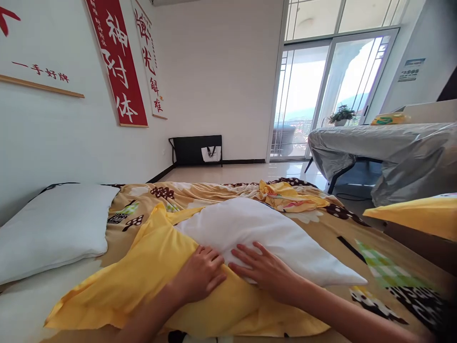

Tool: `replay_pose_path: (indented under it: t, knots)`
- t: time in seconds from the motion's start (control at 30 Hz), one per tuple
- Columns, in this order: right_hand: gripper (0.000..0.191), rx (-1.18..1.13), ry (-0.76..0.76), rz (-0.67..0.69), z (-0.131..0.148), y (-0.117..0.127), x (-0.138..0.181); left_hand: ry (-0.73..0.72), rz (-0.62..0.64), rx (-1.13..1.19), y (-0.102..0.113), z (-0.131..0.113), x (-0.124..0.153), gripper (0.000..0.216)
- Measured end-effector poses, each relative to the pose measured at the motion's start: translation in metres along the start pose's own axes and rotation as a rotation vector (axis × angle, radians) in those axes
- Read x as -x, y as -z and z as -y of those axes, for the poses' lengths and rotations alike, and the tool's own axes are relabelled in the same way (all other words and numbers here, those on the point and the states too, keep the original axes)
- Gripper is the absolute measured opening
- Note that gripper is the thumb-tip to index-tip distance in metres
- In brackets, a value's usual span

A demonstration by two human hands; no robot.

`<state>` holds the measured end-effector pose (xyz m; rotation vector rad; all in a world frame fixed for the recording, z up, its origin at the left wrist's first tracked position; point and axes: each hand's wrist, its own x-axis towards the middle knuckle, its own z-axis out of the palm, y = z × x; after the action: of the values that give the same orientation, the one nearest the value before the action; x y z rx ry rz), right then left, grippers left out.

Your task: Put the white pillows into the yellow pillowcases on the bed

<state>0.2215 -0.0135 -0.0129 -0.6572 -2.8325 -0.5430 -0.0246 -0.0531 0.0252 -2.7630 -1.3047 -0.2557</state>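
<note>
A white pillow (257, 224) lies partly inside a yellow pillowcase (150, 257) on the bed. The case covers its near and left side, while the far and right part is bare. At the edge of the case, my left hand (200, 274) has its fingers curled over the yellow cloth, with the thumb on top. My right hand (266, 271) rests palm down where cloth and pillow meet, its fingers spread on the white surface. What lies under both palms is hidden.
Another white pillow (57, 228) lies at the left. A crumpled yellow cloth (289, 196) is on the patterned blanket (321, 226) beyond the pillow. More yellow fabric (417, 214) shows at right, near a plastic-covered table (378, 140). A black folded item (189, 150) leans against the wall.
</note>
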Motion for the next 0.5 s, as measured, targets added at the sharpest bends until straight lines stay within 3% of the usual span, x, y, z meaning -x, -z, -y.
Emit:
replay_pose_path:
  t: [0.13,0.3,0.4,0.5]
  knots:
    - [0.051,-0.233,-0.02,0.117,-0.015,0.014,-0.024,0.058,0.057,-0.037,0.0,-0.005,-0.004,0.033]
    - [0.034,-0.465,-0.179,0.161,-0.02,0.042,-0.081,0.002,0.129,0.006,0.021,-0.037,-0.021,0.028]
    - [0.037,-0.604,-0.227,0.102,-0.026,0.051,-0.101,0.044,0.03,0.056,0.033,-0.047,-0.035,0.02]
    - [0.031,-0.701,-0.263,0.154,-0.032,0.045,-0.096,0.176,-0.168,0.16,0.048,-0.036,-0.05,0.019]
